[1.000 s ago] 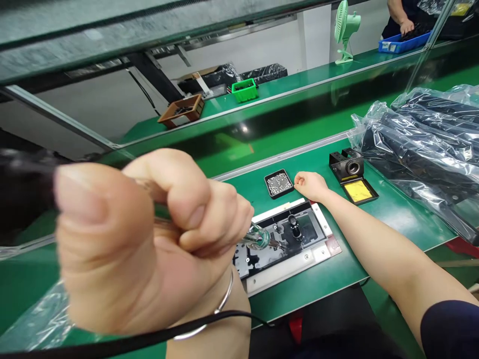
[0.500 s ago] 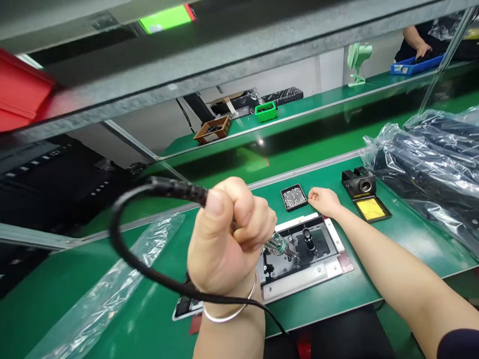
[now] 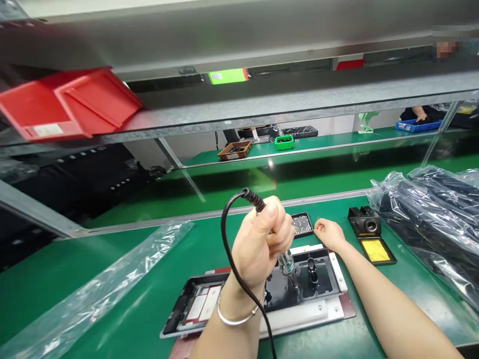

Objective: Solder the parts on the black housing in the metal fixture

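Note:
My left hand point(image 3: 262, 244), with a bangle at its wrist, is wrapped around a corded soldering iron point(image 3: 287, 264). The iron points down, its tip over or touching the inside of a black plastic housing point(image 3: 275, 293); actual contact is unclear. Beneath the housing lies a pale fixture point(image 3: 299, 316). A dark upright part point(image 3: 312, 271) stands in the housing's right side. My right hand point(image 3: 329, 234) rests beside a small black tray point(image 3: 311, 225) of tiny metal pieces. Its fingers are pinched together, and what they hold, if anything, is hidden.
A soldering iron stand point(image 3: 364, 224) with a yellow sponge point(image 3: 375, 251) sits to the right, near plastic-wrapped dark parts point(image 3: 426, 224). Another black frame point(image 3: 179, 306) lies left. Clear plastic film point(image 3: 112, 284) stretches across the bench. Overhead, a shelf carries red bins point(image 3: 93, 107).
My view has shifted, bringing more of the shelf and red bins into sight. My left hand appears lower and farther away, still holding the soldering iron. My right hand stays by the tray.

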`<state>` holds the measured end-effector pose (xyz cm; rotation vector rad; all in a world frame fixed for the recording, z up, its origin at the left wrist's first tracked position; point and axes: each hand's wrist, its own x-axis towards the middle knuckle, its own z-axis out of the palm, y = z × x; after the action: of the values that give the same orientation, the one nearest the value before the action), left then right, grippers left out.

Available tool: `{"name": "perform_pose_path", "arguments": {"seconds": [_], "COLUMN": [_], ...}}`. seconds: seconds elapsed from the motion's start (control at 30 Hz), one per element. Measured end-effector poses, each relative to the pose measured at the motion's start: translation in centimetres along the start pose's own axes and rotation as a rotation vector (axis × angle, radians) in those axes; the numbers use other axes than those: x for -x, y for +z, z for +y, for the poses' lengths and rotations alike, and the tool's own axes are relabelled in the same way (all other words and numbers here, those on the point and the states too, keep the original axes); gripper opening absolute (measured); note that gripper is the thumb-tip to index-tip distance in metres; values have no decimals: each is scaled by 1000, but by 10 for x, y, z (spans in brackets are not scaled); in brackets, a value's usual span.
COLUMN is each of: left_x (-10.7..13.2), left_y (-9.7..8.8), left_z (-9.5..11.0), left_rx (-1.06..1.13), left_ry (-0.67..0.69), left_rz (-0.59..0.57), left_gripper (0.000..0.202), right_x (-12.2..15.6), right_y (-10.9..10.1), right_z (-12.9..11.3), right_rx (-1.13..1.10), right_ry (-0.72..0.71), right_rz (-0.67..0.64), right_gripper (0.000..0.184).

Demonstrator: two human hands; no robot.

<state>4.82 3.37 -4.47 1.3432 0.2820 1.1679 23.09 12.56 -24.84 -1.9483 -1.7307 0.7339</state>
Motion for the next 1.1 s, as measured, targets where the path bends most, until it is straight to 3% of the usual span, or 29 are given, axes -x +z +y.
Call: {"name": "perform_pose_path", "arguments": {"seconds": [0.73,1.1], "left_x": [4,2], "left_y": [5,7], "left_z": [4,10], "left_rx": [87,126], "left_ry": [-57,-111], "left_rz": [-2,-7], "left_gripper": [49,39], "right_x": [-5,-5], "right_y": [3,1], "right_z": [2,0], "right_rx": [-20,-29], "right_ry": [-8,-7], "right_rz": [34,33], "right_gripper": [39,39]}}
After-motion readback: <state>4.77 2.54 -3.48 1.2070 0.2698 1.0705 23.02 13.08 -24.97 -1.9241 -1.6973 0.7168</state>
